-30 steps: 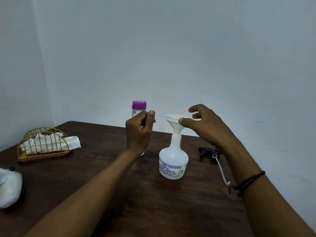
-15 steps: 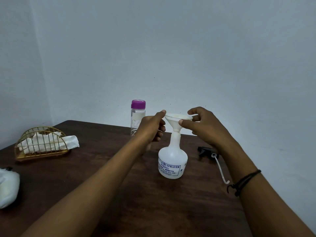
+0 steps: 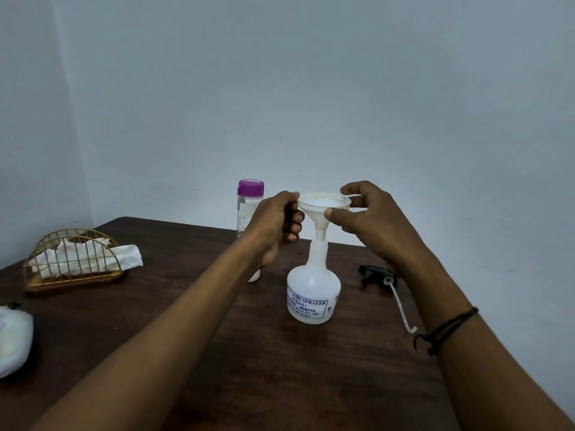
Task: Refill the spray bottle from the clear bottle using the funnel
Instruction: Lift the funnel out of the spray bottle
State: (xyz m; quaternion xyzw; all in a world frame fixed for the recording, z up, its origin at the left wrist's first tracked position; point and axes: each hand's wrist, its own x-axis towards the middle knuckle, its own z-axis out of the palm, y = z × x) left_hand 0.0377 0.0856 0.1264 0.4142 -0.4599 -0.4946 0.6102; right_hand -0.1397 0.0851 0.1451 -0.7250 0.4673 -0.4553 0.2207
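A white spray bottle (image 3: 312,293) with blue lettering stands uncapped mid-table. A white funnel (image 3: 323,204) sits with its stem in the bottle's neck. My right hand (image 3: 370,219) pinches the funnel's rim from the right with thumb and fingers. My left hand (image 3: 275,225) touches the rim's left side, fingers curled. Behind my left hand stands the clear bottle (image 3: 248,206), upright with its purple cap on, lower part hidden by my hand.
The black spray head (image 3: 375,272) with its white dip tube lies on the dark wooden table (image 3: 280,368) to the right. A gold wire holder (image 3: 74,259) with tissues sits far left. A white cloth object (image 3: 12,340) lies at the left edge. The wall is close behind.
My left hand moved right, away from the clear bottle, and came to the funnel's left rim. My right hand closed its pinch on the funnel's rim.
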